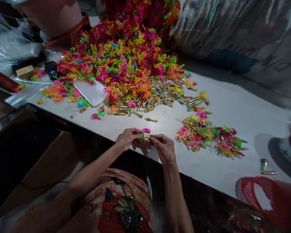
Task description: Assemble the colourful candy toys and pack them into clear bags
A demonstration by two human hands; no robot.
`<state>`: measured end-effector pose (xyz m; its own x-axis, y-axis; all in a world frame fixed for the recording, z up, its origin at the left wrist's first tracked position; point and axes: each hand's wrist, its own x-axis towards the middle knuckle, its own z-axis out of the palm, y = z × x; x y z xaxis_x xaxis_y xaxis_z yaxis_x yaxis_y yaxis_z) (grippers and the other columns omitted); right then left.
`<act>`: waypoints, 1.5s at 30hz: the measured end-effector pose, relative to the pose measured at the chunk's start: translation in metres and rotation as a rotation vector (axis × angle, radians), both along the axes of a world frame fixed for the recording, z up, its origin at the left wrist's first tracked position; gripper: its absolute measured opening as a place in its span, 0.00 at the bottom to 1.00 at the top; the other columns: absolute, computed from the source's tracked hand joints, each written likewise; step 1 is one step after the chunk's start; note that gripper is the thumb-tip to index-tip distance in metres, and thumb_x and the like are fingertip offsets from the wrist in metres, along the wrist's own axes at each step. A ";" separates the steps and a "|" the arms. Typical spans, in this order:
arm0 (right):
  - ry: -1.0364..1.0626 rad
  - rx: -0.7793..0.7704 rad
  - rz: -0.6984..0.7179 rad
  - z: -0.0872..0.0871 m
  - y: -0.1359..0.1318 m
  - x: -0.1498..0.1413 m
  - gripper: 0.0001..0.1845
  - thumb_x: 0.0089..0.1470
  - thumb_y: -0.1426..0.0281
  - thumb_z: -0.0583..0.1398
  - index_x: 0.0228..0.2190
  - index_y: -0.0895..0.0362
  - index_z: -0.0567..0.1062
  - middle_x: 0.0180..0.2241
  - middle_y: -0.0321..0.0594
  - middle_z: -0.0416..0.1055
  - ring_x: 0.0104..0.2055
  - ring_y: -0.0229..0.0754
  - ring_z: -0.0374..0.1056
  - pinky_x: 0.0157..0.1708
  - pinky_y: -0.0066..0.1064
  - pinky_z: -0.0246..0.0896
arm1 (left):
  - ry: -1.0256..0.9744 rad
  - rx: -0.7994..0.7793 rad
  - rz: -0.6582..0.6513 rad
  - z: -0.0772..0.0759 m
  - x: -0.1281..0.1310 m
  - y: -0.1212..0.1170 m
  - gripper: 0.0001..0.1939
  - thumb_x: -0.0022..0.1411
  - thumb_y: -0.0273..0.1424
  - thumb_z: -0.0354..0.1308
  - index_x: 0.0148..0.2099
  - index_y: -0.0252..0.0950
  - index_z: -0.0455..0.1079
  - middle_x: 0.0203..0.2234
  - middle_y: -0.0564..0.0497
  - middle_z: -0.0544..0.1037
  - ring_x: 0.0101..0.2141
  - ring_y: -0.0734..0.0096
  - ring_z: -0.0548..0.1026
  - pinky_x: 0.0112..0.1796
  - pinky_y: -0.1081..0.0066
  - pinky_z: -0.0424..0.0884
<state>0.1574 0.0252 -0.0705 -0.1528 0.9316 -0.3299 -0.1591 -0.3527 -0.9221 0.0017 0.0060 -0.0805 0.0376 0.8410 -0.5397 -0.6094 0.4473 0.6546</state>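
Observation:
Near the front edge of the table, my left hand (127,139) pinches a small bundle of green and pink plastic pieces (142,136). My right hand (164,148) is closed on the end of a small printed tube (147,136), which meets the plastic pieces between my fingertips. Just beyond my hands, a single similar tube (151,119) lies on the white tabletop. Many more clear, printed tubes (157,97) are spread at the foot of a large heap of bright plastic pieces (126,61). To the right lies a smaller pile of tubes joined with plastic pieces (199,131).
A clear plastic sheet or bag (92,92) lies left of the heap, near a dark keypad phone (51,70). A pink bucket (53,19) stands at the back left. A red perforated basket (269,197) is at the right front, and a large wrapped sack (237,42) fills the back right.

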 end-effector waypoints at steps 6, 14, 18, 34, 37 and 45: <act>-0.224 0.155 -0.132 0.001 -0.010 0.000 0.12 0.37 0.63 0.70 0.26 0.56 0.80 0.23 0.37 0.77 0.26 0.41 0.74 0.31 0.35 0.70 | 0.144 0.027 -0.007 -0.009 0.019 0.005 0.16 0.38 0.35 0.71 0.25 0.32 0.69 0.16 0.55 0.73 0.18 0.77 0.70 0.23 0.75 0.67; -0.776 0.572 -0.377 0.020 0.057 0.102 0.13 0.38 0.59 0.68 0.26 0.54 0.79 0.26 0.41 0.76 0.31 0.48 0.72 0.37 0.44 0.68 | 1.224 0.301 0.024 0.017 -0.058 0.024 0.04 0.57 0.26 0.58 0.36 0.34 0.73 0.40 0.46 0.77 0.40 0.68 0.74 0.45 0.67 0.68; -1.016 0.853 -0.348 0.015 0.082 0.077 0.12 0.46 0.60 0.62 0.28 0.56 0.78 0.31 0.46 0.76 0.36 0.51 0.71 0.38 0.44 0.67 | 1.766 -0.011 -0.044 0.023 -0.114 0.043 0.07 0.61 0.30 0.56 0.39 0.36 0.73 0.44 0.44 0.76 0.50 0.59 0.70 0.50 0.62 0.64; -1.349 0.611 0.301 -0.016 0.076 0.001 0.15 0.53 0.73 0.54 0.41 0.58 0.75 0.46 0.50 0.70 0.47 0.50 0.62 0.41 0.37 0.55 | 0.335 0.129 0.201 0.028 -0.091 0.020 0.16 0.41 0.32 0.68 0.33 0.34 0.69 0.20 0.56 0.73 0.20 0.78 0.70 0.21 0.77 0.63; -1.157 0.583 0.202 -0.015 0.069 0.010 0.10 0.53 0.69 0.54 0.32 0.57 0.75 0.37 0.48 0.72 0.42 0.48 0.64 0.41 0.37 0.56 | 0.574 0.142 0.159 0.020 -0.067 0.007 0.18 0.38 0.27 0.68 0.35 0.33 0.71 0.18 0.59 0.71 0.18 0.81 0.66 0.21 0.78 0.60; -0.181 0.212 0.309 0.014 0.032 -0.019 0.16 0.42 0.57 0.66 0.30 0.56 0.77 0.24 0.33 0.70 0.25 0.36 0.62 0.26 0.28 0.56 | 0.770 0.273 -0.305 0.023 -0.033 0.003 0.04 0.41 0.25 0.63 0.23 0.34 0.70 0.17 0.57 0.71 0.23 0.77 0.68 0.26 0.77 0.61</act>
